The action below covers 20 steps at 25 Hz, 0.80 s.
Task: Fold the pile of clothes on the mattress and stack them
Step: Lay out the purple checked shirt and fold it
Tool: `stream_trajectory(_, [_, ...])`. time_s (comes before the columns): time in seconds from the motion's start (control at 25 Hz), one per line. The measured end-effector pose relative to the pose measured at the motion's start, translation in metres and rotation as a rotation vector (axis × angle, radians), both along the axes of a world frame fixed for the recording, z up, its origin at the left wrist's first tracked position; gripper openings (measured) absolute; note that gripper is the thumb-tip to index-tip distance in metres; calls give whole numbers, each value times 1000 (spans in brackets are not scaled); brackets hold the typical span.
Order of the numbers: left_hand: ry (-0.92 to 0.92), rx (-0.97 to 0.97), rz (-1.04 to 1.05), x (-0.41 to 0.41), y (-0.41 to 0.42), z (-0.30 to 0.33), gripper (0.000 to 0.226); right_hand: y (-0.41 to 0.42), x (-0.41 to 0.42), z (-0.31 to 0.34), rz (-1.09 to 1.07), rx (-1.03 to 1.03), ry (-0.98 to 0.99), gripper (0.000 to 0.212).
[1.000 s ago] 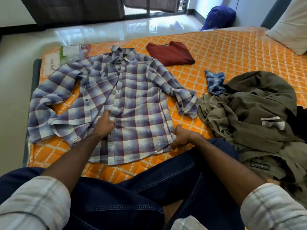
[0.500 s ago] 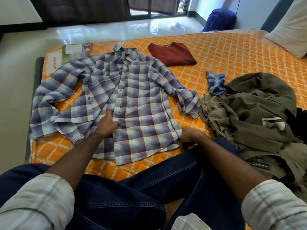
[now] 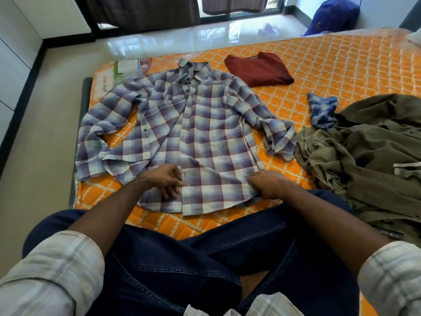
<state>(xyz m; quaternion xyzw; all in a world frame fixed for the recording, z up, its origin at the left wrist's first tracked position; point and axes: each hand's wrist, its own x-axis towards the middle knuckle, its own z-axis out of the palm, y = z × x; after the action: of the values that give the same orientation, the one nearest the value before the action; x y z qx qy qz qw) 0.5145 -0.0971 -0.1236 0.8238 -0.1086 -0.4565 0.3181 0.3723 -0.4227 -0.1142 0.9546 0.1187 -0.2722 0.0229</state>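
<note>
While the plaid shirt (image 3: 200, 133) lies spread front-up on the orange mattress (image 3: 341, 71), both forearms reach forward: the left hand (image 3: 165, 180) rests knuckles-up, fingers loosely curled at its placket, the right hand (image 3: 268, 183) pinches its near-right hem.

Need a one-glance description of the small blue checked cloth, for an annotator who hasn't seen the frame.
Start at the orange quilted mattress and find the heap of olive clothes on its right side. At the heap's upper left edge lies the small blue checked cloth, crumpled. It is darker blue and far smaller than the spread-out plaid shirt to its left.
</note>
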Motion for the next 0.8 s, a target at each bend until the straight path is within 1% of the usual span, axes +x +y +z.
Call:
stream_trajectory(0.08, [-13, -5, 21, 2, -3, -1, 25, -12, 1, -3, -56, 37, 87, 21])
stream_trajectory(0.16, [-8, 11, -4, 6, -6, 1, 21, -19, 2, -6, -90, 93, 144, 23])
stream_trajectory(0.2, [10, 12, 9, 9, -8, 1, 23, -20, 4, -6, -95, 114, 156, 24])
stream_trajectory(0.28, [53, -15, 73, 13, -11, 0, 33, -21, 8, -6, -108, 156, 197, 21])
stream_trajectory(0.36, [6, -33, 97, 18, -19, -2, 38, -20, 15, -4, -124, 174, 272, 25])
stream_trajectory(0.4, [-57, -20, 87, 19, -25, -4, 38, -20, 21, -4, -137, 183, 285, 25])
stream_trajectory(0.44, [-138, -2, 80, 22, -32, -7, 38, -20, 28, -4, -166, 217, 253, 23])
stream_trajectory(0.52, [-337, 36, 115, 31, -47, -14, 35, -17, 43, -7, -240, 342, 87, 16])
stream_trajectory(0.6, [-505, 33, 229, 46, -60, -17, 32, -19, 63, -12, -315, 445, -76, 15])
stream_trajectory(0.64, [-570, 22, 276, 54, -67, -18, 37, -22, 76, -16, -341, 464, -141, 16])
stream_trajectory(0.68, [-654, 29, 268, 63, -74, -16, 41, -26, 89, -19, -353, 454, -195, 19])
stream_trajectory(0.72, [-756, 77, 195, 74, -81, -17, 43, -30, 103, -21, -364, 425, -229, 22])
stream_trajectory(0.8, [-968, 185, -21, 96, -105, -19, 40, -39, 133, -25, -399, 399, -296, 26])
